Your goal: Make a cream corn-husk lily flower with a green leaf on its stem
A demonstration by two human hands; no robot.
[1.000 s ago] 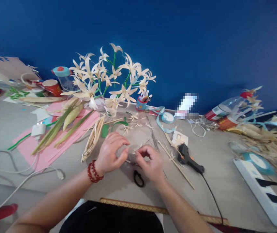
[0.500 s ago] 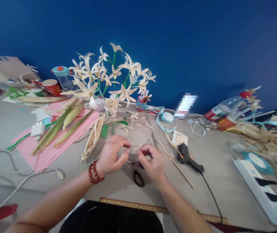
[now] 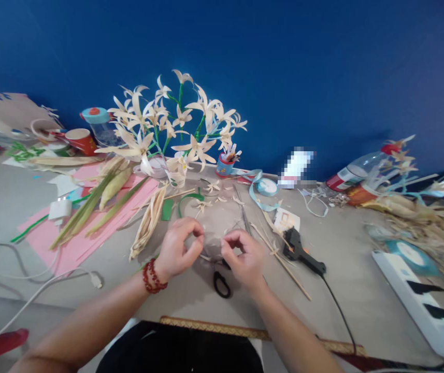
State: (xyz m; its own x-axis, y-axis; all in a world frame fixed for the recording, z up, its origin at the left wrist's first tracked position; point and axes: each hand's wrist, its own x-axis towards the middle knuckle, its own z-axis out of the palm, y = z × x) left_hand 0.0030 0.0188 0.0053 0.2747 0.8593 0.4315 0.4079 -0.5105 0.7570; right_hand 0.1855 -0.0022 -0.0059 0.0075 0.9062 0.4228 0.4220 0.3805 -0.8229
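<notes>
My left hand [image 3: 177,248], with a red bead bracelet at the wrist, is curled with thumb and fingers pinched together. My right hand [image 3: 243,256] is close beside it, fingers also pinched. Between them runs a thin pale strip I cannot make out clearly. Black-handled scissors [image 3: 222,284] lie on the grey table just below both hands. A bundle of thin wires [image 3: 245,220] lies just beyond my right hand. A bunch of cream husk flowers on green stems [image 3: 175,124] stands behind, in a small white pot.
A black glue gun [image 3: 301,252] with its cord lies right of my hands. Corn husks and green leaves rest on pink paper [image 3: 62,235] to the left. Light blue ribbon [image 3: 266,187], a white power strip [image 3: 419,300] and dry husks [image 3: 431,228] lie right.
Both hands stay in the same spot, working the small piece between the fingertips. The left fingers have curled tighter into a pinch and the hands have drawn slightly apart.
</notes>
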